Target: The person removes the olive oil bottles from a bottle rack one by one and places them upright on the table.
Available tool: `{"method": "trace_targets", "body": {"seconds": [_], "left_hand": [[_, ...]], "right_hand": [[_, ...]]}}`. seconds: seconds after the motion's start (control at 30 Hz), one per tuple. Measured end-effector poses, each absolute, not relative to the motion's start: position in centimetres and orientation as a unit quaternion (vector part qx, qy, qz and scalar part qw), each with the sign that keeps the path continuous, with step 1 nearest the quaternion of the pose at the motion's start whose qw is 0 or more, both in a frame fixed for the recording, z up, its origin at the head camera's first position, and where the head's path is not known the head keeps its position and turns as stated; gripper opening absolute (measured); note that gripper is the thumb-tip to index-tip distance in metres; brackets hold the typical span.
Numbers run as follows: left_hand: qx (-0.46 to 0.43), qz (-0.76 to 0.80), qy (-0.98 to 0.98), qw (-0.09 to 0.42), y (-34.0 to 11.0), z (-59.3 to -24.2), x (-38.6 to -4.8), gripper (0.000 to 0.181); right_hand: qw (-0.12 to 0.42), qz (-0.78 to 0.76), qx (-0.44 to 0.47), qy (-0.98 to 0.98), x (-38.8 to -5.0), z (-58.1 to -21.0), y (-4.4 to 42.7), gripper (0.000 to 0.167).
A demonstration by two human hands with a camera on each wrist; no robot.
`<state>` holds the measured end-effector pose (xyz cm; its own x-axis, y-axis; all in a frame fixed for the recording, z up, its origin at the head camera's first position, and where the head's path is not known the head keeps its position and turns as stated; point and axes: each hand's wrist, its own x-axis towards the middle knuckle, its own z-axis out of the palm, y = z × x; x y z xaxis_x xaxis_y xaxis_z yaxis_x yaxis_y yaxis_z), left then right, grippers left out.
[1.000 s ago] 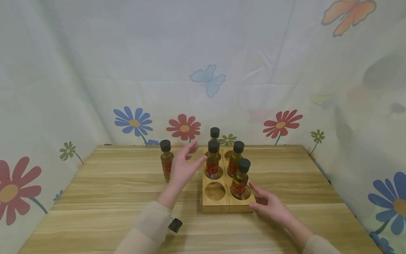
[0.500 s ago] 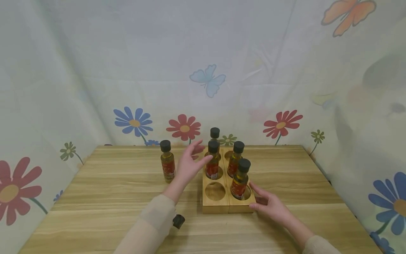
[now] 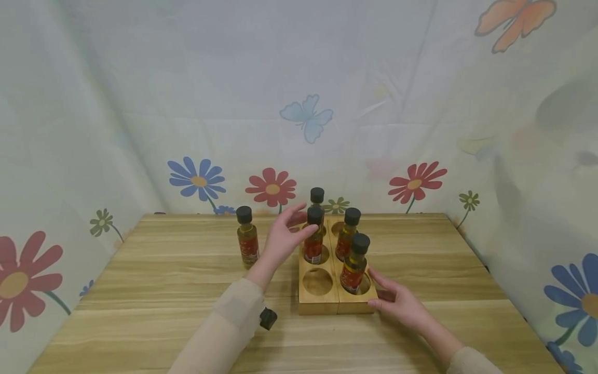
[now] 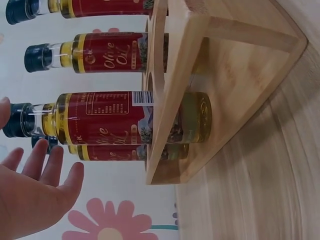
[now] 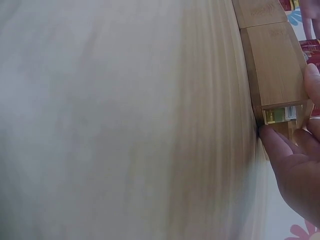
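My left hand (image 3: pixel 286 236) is at the black cap of an olive oil bottle (image 3: pixel 313 246), the middle one in the left row of a wooden rack (image 3: pixel 318 308). Its thumb is in front of the cap and its fingers are behind, spread. In the left wrist view the fingers (image 4: pixel 60 182) stand apart from that bottle's neck. My right hand (image 3: pixel 397 301) holds the rack's front right corner, thumb at the front and fingers along the side. Other bottles stand in the rack: one at back left (image 3: pixel 317 196), one at middle right (image 3: pixel 346 239), one at front right (image 3: pixel 354 267).
Another olive oil bottle (image 3: pixel 248 241) stands on the wooden table (image 3: pixel 154 270), left of the rack. Round holes show at the rack's front left and back right. A flowered cloth (image 3: pixel 224 130) hangs behind. A small black device (image 3: pixel 268 318) is by my left wrist.
My left hand has moved right, from beside the rack to the middle left bottle's cap. My right hand and the bottles stay where they were.
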<state>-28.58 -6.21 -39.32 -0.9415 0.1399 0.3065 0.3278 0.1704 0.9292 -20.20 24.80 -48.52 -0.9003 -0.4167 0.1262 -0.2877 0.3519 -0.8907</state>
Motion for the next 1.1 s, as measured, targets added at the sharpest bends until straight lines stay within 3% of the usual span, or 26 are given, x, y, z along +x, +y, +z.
{"method": "trace_targets", "body": {"seconds": [1.1], "left_hand": [[-0.164, -0.634, -0.752, 0.073, -5.84, -38.91, -29.19, 0.045]], "right_hand": [[0.065, -0.537, -0.206, 0.816, -20.03, -48.30, 24.75, 0.075]]}}
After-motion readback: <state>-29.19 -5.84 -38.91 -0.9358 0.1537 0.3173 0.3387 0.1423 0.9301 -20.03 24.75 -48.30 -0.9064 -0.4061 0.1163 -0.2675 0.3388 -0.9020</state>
